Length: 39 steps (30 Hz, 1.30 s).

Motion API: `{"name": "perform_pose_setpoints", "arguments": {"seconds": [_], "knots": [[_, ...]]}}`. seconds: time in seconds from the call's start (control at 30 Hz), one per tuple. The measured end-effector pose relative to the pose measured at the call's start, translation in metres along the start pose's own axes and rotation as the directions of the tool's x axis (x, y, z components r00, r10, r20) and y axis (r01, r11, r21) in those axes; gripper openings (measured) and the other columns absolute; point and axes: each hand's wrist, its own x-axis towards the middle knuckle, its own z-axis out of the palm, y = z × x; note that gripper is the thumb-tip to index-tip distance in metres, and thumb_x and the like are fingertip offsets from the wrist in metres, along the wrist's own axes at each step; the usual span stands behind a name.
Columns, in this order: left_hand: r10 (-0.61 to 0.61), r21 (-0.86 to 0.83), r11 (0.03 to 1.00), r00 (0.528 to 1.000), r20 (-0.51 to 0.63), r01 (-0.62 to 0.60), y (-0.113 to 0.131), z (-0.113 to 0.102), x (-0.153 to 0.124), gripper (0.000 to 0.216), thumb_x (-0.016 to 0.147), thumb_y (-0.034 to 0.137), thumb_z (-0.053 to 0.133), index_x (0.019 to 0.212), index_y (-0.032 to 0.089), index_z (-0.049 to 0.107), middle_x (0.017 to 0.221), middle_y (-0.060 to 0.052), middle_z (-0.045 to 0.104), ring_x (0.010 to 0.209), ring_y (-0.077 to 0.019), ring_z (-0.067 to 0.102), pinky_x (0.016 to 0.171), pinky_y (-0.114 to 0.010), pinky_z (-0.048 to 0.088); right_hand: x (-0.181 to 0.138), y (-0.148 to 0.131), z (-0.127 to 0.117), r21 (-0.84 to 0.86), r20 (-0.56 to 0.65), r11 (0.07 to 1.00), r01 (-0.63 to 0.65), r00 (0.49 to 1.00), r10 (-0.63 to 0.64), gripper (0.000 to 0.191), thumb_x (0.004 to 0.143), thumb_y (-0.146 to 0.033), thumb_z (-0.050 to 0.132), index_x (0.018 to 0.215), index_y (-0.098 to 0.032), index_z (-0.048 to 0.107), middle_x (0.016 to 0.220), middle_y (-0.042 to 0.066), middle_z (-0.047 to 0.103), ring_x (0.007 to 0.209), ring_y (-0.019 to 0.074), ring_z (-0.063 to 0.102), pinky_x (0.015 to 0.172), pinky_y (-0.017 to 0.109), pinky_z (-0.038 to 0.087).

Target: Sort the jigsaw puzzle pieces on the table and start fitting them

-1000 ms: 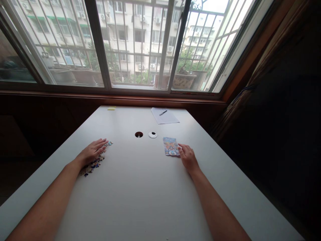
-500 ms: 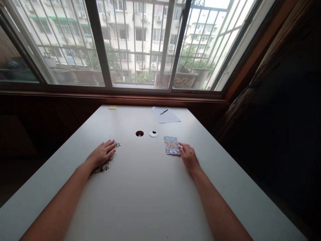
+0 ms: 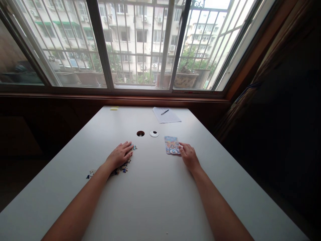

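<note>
My left hand (image 3: 120, 156) lies palm down with its fingers stretched out over a pile of small jigsaw puzzle pieces (image 3: 123, 168). The palm hides part of the pile; pieces peek out past the fingertips and along the hand's right side. A few loose pieces (image 3: 90, 173) sit left of the forearm. On the right, a colourful picture card (image 3: 172, 145), mostly blue with an orange figure, rests on the table. Its right edge is pinched between the thumb and fingers of my right hand (image 3: 189, 155).
The white table (image 3: 150, 201) has a round cable hole (image 3: 140, 133) with its white cover (image 3: 153, 134) beside it. Paper sheets (image 3: 168, 116) with a pen (image 3: 165, 112) on them and a yellow sticky note (image 3: 114, 108) lie at the far edge. Beyond stands a barred window (image 3: 140, 43).
My left hand has slid to the right, and the pile of puzzle pieces has shifted with it. A few pieces now show behind, to the left. The right hand and card have stayed put.
</note>
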Motion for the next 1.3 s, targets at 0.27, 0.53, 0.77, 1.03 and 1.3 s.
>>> {"name": "perform_pose_setpoints", "arguments": {"seconds": [0.27, 0.53, 0.77, 1.03, 1.3], "knots": [[0.05, -0.03, 0.998, 0.999, 0.002, -0.05, 0.05, 0.016, 0.021, 0.048, 0.1, 0.043, 0.045, 0.144, 0.026, 0.053, 0.157, -0.006, 0.042, 0.148, -0.0273, 0.034, 0.123, -0.05, 0.026, 0.001, -0.001, -0.001, 0.027, -0.003, 1.0, -0.01, 1.0, 0.01, 0.041, 0.1, -0.041, 0.04, 0.122, -0.017, 0.066, 0.119, 0.012, 0.068, 0.113, 0.0284, 0.061, 0.101, 0.047, 0.043], [0.041, -0.093, 0.995, 0.997, -0.064, -0.047, 0.068, 0.022, 0.03, 0.043, 0.1, 0.045, 0.046, 0.136, 0.028, 0.061, 0.151, -0.006, 0.05, 0.143, -0.0295, 0.041, 0.121, -0.053, 0.029, 0.002, -0.002, -0.004, 0.077, -0.014, 0.996, -0.039, 0.999, 0.04, 0.039, 0.099, -0.041, 0.042, 0.117, -0.018, 0.068, 0.116, 0.012, 0.069, 0.11, 0.0274, 0.062, 0.101, 0.047, 0.045], [-0.05, -0.172, 0.985, 0.976, -0.213, 0.013, 0.054, -0.008, 0.012, 0.05, 0.105, 0.045, 0.029, 0.131, 0.021, 0.063, 0.146, -0.007, 0.054, 0.141, -0.0248, 0.043, 0.119, -0.046, 0.036, 0.002, 0.0, -0.003, 0.131, -0.026, 0.989, -0.075, 0.997, 0.079, 0.041, 0.098, -0.043, 0.042, 0.117, -0.018, 0.068, 0.116, 0.012, 0.069, 0.108, 0.0268, 0.063, 0.097, 0.046, 0.049], [-0.239, -0.133, 0.97, 0.912, -0.334, 0.205, -0.033, -0.042, -0.079, 0.057, 0.102, 0.055, 0.028, 0.132, 0.02, 0.062, 0.146, -0.008, 0.054, 0.146, -0.0266, 0.037, 0.123, -0.051, 0.028, 0.002, 0.001, -0.002, 0.151, -0.022, 0.986, -0.07, 0.997, 0.074, 0.041, 0.099, -0.043, 0.041, 0.117, -0.018, 0.068, 0.115, 0.012, 0.069, 0.106, 0.0262, 0.063, 0.095, 0.045, 0.05], [-0.421, 0.054, 0.901, 0.897, -0.131, 0.431, -0.07, -0.019, -0.144, 0.068, 0.1, 0.063, 0.026, 0.153, 0.024, 0.04, 0.161, -0.009, 0.035, 0.152, -0.0356, 0.021, 0.121, -0.059, 0.02, 0.002, 0.0, -0.003, 0.134, -0.006, 0.99, -0.051, 0.999, 0.052, 0.039, 0.098, -0.042, 0.043, 0.116, -0.018, 0.068, 0.115, 0.012, 0.07, 0.108, 0.0273, 0.063, 0.098, 0.046, 0.048]]}}
